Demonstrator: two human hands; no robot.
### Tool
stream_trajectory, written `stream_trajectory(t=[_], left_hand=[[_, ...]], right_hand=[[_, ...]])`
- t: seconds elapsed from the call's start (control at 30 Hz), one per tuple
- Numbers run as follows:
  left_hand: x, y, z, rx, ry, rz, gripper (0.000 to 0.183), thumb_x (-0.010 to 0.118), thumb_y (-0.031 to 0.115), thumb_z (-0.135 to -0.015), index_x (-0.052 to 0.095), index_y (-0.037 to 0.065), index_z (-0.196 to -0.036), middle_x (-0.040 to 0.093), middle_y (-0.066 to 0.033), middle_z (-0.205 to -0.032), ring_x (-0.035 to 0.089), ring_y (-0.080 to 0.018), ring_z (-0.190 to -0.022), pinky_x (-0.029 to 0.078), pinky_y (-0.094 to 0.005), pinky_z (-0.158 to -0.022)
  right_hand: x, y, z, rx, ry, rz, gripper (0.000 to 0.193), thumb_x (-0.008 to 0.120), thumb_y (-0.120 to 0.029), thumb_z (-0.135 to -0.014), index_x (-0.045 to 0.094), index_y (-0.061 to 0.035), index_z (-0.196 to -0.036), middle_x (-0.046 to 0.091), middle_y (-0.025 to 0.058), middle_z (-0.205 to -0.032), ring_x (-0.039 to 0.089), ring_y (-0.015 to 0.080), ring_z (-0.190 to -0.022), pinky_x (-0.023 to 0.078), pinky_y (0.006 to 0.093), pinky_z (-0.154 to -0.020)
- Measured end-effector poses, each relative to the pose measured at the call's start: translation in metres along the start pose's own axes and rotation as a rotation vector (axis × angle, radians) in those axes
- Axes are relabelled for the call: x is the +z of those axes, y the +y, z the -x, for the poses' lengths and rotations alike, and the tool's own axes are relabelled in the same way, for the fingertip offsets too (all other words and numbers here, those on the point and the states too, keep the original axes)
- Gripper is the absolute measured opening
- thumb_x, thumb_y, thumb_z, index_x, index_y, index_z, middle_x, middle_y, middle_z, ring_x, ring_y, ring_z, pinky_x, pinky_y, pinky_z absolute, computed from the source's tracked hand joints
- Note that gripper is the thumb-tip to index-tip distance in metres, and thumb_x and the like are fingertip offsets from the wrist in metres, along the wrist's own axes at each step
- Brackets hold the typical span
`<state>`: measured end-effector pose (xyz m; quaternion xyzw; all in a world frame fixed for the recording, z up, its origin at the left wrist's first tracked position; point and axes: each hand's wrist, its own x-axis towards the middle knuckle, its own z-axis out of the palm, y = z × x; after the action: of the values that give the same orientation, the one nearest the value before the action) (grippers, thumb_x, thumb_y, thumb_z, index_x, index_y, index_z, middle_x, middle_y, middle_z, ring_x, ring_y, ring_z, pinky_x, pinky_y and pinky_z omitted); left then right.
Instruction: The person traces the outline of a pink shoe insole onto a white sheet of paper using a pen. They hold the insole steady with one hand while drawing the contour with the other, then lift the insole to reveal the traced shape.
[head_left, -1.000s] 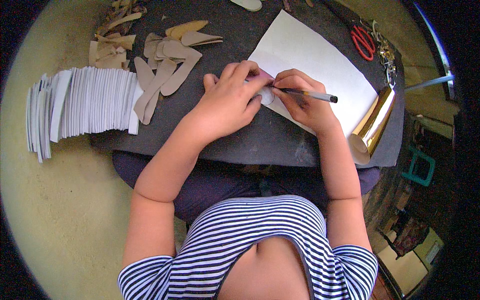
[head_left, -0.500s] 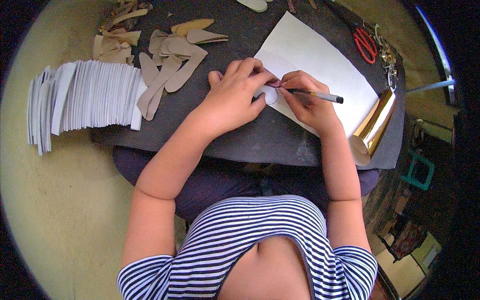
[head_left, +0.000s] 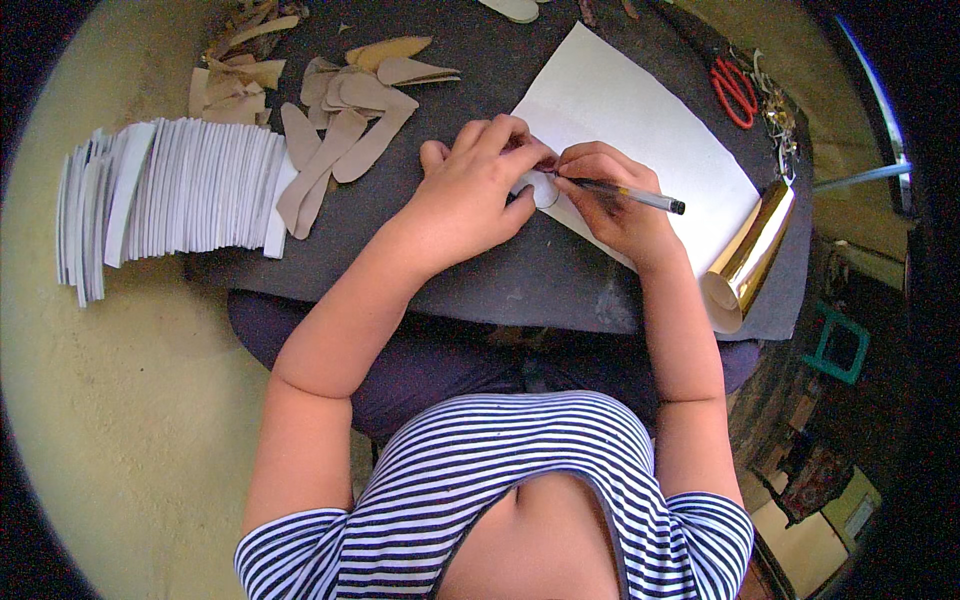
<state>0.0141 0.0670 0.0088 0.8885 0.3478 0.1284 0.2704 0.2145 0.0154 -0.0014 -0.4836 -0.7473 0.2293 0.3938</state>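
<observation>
Dark worktop (head_left: 480, 285): white stack (head_left: 200, 190) at 9 o'clock, tan cutouts (head_left: 360, 93) at 10. Left hand (head_left: 470, 190) curls over rounded pale piece (head_left: 546, 191), center; right hand (head_left: 622, 207) pinches pen (head_left: 645, 197). White sheet (head_left: 640, 110) toward 1: whole, mostly bare, likely early; covered marks can't tell.

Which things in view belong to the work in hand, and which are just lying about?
In use:
- pen, held by the right hand
- pale round-edged piece, at the left hand
- white sheet, partly under the hands

Apparently just lying about:
- red scissors
- tan pieces
- white strips
</observation>
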Motion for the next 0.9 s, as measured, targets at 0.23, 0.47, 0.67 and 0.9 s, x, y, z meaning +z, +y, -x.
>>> stream_trajectory(t=[0.23,0.47,0.67,0.9], left_hand=[[-0.007,-0.012,-0.003,0.024,0.063,0.156,0.049,0.067,0.014,-0.078,0.049,0.008,-0.123,0.059,-0.0145,-0.118,0.055,-0.0342,-0.115,0.043,-0.0467,-0.094],[-0.007,-0.016,-0.004,0.036,0.128,0.277,0.054,0.067,0.007,-0.077,0.042,0.003,-0.125,0.062,-0.022,-0.114,0.06,-0.0389,-0.109,0.047,-0.0436,-0.094],[-0.004,-0.019,-0.003,0.092,0.128,0.175,0.05,0.067,0.01,-0.076,0.047,0.005,-0.122,0.062,-0.0198,-0.11,0.06,-0.0378,-0.106,0.048,-0.0438,-0.091],[-0.003,-0.016,-0.002,0.066,0.143,0.153,0.046,0.065,0.012,-0.076,0.051,0.005,-0.12,0.061,-0.0179,-0.113,0.058,-0.036,-0.108,0.047,-0.0441,-0.092]], right_hand=[[0.001,0.002,0.001,0.017,-0.007,-0.018,0.017,0.071,-0.002,-0.081,0.056,-0.0033,-0.089,0.065,0.0132,-0.09,0.066,0.0288,-0.081,0.053,0.0343,-0.07],[0.003,0.003,-0.001,-0.029,0.007,0.021,0.018,0.072,-0.002,-0.08,0.056,-0.0033,-0.089,0.065,0.0128,-0.089,0.066,0.0284,-0.08,0.053,0.0341,-0.07],[0.003,0.001,-0.001,-0.014,0.006,0.037,0.017,0.071,-0.001,-0.079,0.057,-0.0031,-0.088,0.066,0.013,-0.09,0.067,0.0284,-0.081,0.054,0.0344,-0.071],[0.005,0.003,-0.004,-0.033,-0.009,0.012,0.018,0.072,0.0,-0.077,0.059,-0.0037,-0.089,0.066,0.013,-0.091,0.067,0.0284,-0.083,0.054,0.0345,-0.072]])
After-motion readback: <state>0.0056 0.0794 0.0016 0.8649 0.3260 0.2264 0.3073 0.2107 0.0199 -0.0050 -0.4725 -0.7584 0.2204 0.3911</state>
